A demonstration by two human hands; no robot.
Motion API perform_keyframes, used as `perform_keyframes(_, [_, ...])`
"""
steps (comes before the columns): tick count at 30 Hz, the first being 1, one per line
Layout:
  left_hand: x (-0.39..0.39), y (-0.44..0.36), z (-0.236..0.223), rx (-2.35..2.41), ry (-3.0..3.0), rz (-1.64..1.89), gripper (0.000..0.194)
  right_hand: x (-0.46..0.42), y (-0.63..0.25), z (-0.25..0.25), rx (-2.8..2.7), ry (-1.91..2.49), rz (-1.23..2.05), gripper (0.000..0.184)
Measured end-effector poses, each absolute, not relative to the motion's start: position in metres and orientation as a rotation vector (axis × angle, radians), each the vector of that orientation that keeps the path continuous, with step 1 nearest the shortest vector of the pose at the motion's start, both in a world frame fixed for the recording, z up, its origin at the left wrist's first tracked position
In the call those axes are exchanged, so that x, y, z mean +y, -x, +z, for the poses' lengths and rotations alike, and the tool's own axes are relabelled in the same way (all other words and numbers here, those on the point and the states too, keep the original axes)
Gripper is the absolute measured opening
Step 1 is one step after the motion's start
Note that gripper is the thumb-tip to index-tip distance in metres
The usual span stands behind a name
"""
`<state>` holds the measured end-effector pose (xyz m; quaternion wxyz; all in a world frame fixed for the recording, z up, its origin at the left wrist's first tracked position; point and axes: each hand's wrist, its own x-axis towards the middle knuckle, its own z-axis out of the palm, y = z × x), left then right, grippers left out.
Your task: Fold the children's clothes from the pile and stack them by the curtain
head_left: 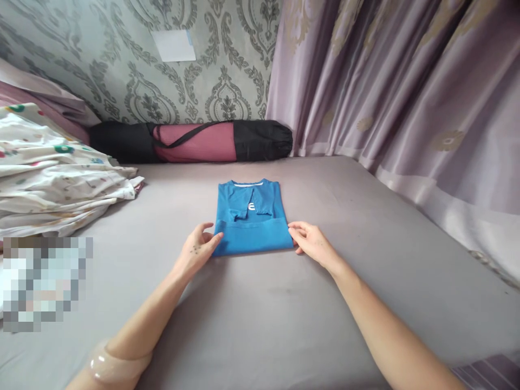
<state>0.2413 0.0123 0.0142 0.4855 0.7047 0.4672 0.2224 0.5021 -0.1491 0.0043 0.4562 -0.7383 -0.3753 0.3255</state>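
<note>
A blue T-shirt lies in the middle of the grey bed sheet, its sleeves turned inward and its bottom part folded up. The collar points away from me, and part of a white print shows between the sleeves. At the left corner of the folded bottom, my left hand pinches the cloth between thumb and fingers. My right hand grips the opposite corner the same way. A pale bangle circles my left forearm.
A rolled mat bag in black and dark pink lies along the wallpapered wall. Patterned white cloth is heaped at the left, above a blurred-out patch. Mauve curtains hang down the right side.
</note>
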Motion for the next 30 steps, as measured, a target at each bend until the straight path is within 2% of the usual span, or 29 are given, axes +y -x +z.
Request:
perform_keyframes(7, [0.013, -0.236, 0.006, 1.060, -1.944, 0.529, 0.047, -0.152, -0.491, 0.009, -1.175, 1.987, 0.530, 0.027])
perform_keyframes(17, [0.015, -0.238, 0.006, 1.104, -2.266, 0.441, 0.043, -0.153, -0.485, 0.012, -1.331, 2.099, 0.457, 0.033])
perform_keyframes(23, [0.016, -0.232, -0.002, 1.085, -2.488, 0.568, 0.040, -0.157, -0.483, 0.016, -1.481, 2.240, 0.243, 0.033])
perform_keyframes(27, [0.008, -0.239, 0.001, 1.075, -2.683, 0.780, 0.041, -0.150, -0.475, 0.020, -1.580, 2.210, -0.041, 0.042])
perform_keyframes(30, [-0.001, -0.252, -0.001, 0.941, -2.820, 0.658, 0.046, -0.141, -0.466, 0.015, -1.808, 2.112, -0.052, 0.051])
